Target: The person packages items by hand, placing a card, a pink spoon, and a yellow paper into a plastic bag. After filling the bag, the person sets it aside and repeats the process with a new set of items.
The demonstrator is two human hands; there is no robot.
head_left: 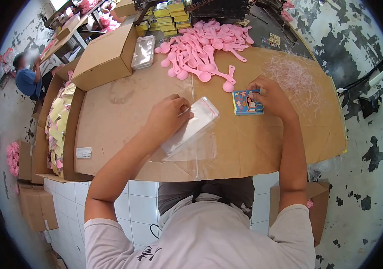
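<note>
My left hand [169, 115] rests at the upper left edge of a stack of clear plastic bags [196, 122], its fingers curled against them. Another clear bag [207, 148] lies flat under and beside the stack. On the right, my right hand [270, 95] has its fingers closed at the corner of a blue printed card [246, 104] with a yellow edge, which lies on the cardboard or just above it. Just behind the card is a heap of pink plastic scoops [200, 49], with one scoop [228, 85] close to the card.
An open box [77, 121] of packed yellow cards stands at the left, beside a closed carton [104, 56]. Wrapped clear bags [144, 53] and stacks of yellow cards [167, 20] sit at the back. Plastic strips [294, 78] litter the right. A person [29, 78] sits far left.
</note>
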